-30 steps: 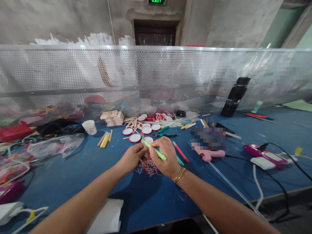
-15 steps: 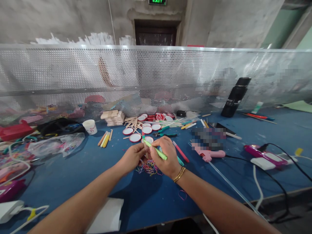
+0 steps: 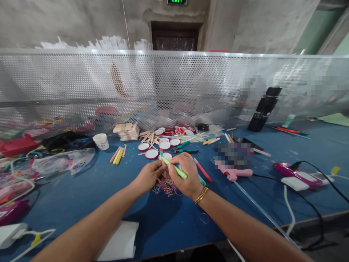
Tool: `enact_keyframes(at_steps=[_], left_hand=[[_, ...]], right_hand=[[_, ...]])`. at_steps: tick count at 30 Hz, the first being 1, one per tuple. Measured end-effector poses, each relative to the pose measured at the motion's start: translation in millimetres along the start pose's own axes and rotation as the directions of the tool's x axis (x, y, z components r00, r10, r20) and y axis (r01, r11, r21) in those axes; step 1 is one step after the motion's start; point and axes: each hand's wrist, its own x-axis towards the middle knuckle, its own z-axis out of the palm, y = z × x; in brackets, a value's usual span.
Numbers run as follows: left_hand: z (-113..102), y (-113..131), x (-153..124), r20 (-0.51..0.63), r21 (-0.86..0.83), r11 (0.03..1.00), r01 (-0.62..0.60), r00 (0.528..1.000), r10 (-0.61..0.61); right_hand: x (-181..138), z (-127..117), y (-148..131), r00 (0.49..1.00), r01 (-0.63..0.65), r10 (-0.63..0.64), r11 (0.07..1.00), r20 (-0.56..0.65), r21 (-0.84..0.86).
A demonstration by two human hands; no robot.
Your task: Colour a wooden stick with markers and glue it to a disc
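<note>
Blue counter (image 3: 81, 189). Left hand (image 3: 148, 177): fingers pinched shut, whatever they grip hidden. Heap of thin coloured rubber bands (image 3: 167, 188): under both hands, partly covered. Light-green flat craft stick (image 3: 176, 169): above the heap, clasped by curled fingers of right hand (image 3: 187, 176). Pink glue gun (image 3: 231, 171): rightward, top blurred out.

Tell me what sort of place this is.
Probably a craft workshop bench: a pink glue gun, wooden sticks and rubber bands lie on the blue table, a perforated screen walls it off, and the right hand holds a green stick.
</note>
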Motion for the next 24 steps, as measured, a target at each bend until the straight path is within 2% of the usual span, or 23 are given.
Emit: enact_keyframes(at_steps=[24], left_hand=[[-1.3, -3.2, 1.5, -0.022, -0.036, 0.999, 0.007, 1.000, -0.007]], right_hand=[[0.8, -1.4, -2.4, 0.999, -0.007, 0.007, 1.000, 0.031, 0.010]])
